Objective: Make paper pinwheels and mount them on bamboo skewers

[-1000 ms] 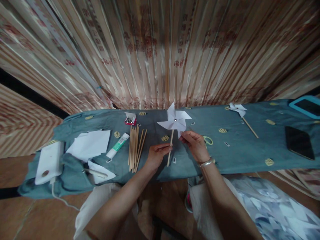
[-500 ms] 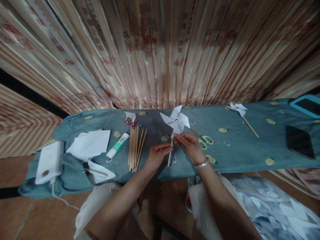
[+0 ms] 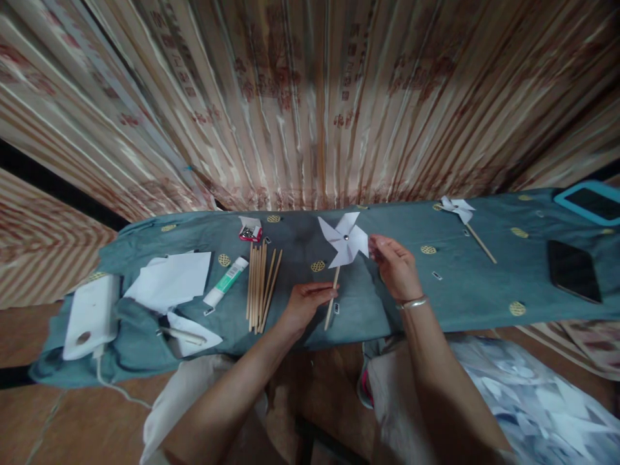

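Note:
A white paper pinwheel point(image 3: 343, 240) with a small metal pin at its centre stands upright over the middle of the table. My left hand point(image 3: 306, 303) is closed round its wooden stick, pinching it between thumb and fingers below the blades. At the right side of the wheel, my right hand point(image 3: 393, 261), with a bracelet at the wrist, has its fingertips closed at the edge of a blade. Left of my left hand lie several loose wooden sticks point(image 3: 261, 287). The scissors are now hidden behind my right hand.
Behind the sticks stands a small red box of pins point(image 3: 250, 229). A glue stick point(image 3: 225, 282), white paper sheets point(image 3: 169, 278), a utility knife point(image 3: 183, 334) and a white power bank point(image 3: 92, 316) lie left. Rightward are another pinwheel point(image 3: 458, 208), a black phone point(image 3: 574, 271) and a blue-framed device point(image 3: 591, 201).
The pinwheel's blades have turned on the pin. My right hand went in to the lower blade near the stick, then out to the right edge. My left hand keeps its hold.

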Available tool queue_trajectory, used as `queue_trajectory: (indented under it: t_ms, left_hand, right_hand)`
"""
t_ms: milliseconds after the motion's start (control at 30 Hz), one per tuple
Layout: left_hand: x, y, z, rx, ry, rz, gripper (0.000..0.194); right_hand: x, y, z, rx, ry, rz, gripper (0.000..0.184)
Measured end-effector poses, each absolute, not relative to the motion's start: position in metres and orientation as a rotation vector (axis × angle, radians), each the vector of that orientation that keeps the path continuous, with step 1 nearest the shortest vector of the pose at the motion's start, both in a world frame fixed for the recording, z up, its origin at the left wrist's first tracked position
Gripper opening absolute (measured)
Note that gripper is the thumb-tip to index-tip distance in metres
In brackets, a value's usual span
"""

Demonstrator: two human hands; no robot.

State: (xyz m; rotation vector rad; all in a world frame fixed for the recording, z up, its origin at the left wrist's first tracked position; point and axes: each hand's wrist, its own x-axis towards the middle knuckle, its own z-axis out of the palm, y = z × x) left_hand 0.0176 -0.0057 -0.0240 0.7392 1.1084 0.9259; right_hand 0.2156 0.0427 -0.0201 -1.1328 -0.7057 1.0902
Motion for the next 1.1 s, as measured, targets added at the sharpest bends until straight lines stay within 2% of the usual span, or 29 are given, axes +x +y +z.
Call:
queue_trajectory:
  t_ms: [367,1100]
  left_hand:
    - [0.018,-0.006,-0.025,0.738,1.107,0.902,0.036]
    - [0.017,-0.004,-0.027,0.737,1.111,0.981,0.029]
  right_hand:
    - [0.211,0.04,-0.019,-1.088,-0.732,1.193,0.026]
    - [0.195,0.031,-0.018,-1.101,-0.739,1.342,0.031]
